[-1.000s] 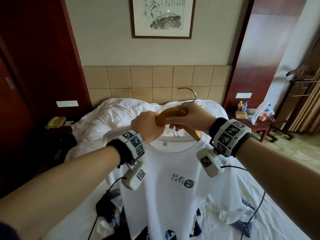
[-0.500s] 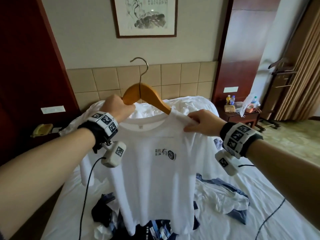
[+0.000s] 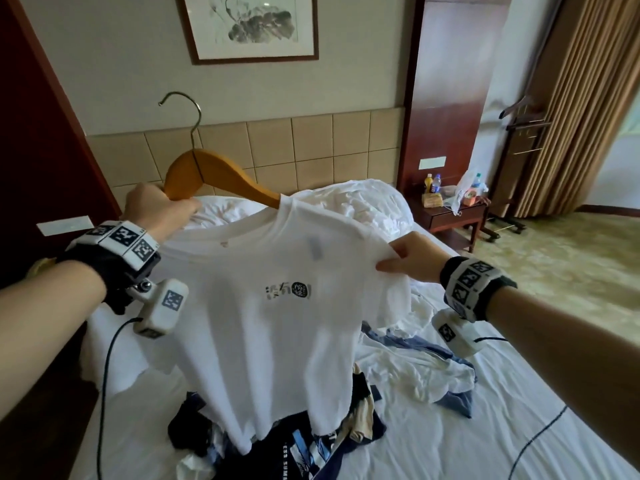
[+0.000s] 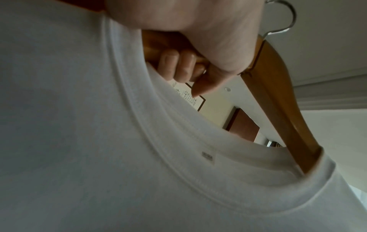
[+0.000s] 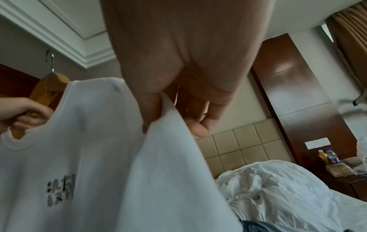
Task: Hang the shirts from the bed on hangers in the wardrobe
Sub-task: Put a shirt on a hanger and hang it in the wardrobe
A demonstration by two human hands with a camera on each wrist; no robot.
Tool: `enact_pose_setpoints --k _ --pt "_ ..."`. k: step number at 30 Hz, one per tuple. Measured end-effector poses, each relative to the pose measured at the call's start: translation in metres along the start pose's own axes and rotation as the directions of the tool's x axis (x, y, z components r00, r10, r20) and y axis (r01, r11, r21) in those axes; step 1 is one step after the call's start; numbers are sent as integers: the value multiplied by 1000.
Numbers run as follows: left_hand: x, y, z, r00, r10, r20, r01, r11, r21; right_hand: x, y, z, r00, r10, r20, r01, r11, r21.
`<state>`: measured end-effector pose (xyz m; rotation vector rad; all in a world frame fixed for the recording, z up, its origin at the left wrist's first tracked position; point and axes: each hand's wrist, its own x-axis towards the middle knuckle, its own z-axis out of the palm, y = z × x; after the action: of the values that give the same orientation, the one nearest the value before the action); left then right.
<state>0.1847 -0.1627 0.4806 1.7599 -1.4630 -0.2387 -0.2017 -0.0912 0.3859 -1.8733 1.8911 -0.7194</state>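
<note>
While your left hand curled round the left arm of the wooden hanger, your right hand pinched the right shoulder of the white shirt between thumb and fingers (the wrist view showed the fold of cloth caught there). The shirt was held up in the air over the bed, above a heap of other garments.

Step in hand, as judged: dressing the hanger. Its right arm had entered the collar and lay under the cloth; its left arm stood outside, bare, in your grip. The next move would call for drawing the collar's left side over that arm, which your left hand would first have to give up; the carry to the wardrobe (not in view) would follow.

Orientation: the hanger's long axis ran across the head view, tilted, its left end higher and its right end dipping into the neck; the metal hook pointed up. The shirt hung with collar uppermost, hem down, and its printed front facing you.
</note>
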Motion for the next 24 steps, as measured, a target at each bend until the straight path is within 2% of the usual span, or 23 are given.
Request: enact_pose_setpoints --k 3,6,7,11,16,18,21,24 --pt "1 0 -1 1000 -6 15 6 1000 -8 -2 8 9 999 36 -6 -36 999 -16" --pt "-1 0 0 999 -14 31 14 1000 -1 -7 19 25 989 136 63 -118 966 -228" --pt "-3 1 0 999 -12 40 12 1000 1 -6 21 27 987 151 46 -136 962 -235" --pt "-11 4 -2 999 -23 42 24 999 -31 -6 17 28 992 127 -17 -128 989 -80" --pt "-11 2 -3 999 -18 42 18 1000 -7 -17 27 42 961 210 180 -122 906 -406" --pt "-13 2 -2 999 -22 41 22 1000 14 -17 28 37 949 237 207 -143 912 -385" --pt "-16 2 -3 998 -40 38 40 999 -11 -14 34 40 963 195 188 -113 920 -374" --pt "-15 1 -4 999 -42 29 42 999 -24 -17 44 50 925 254 282 -123 904 -410"
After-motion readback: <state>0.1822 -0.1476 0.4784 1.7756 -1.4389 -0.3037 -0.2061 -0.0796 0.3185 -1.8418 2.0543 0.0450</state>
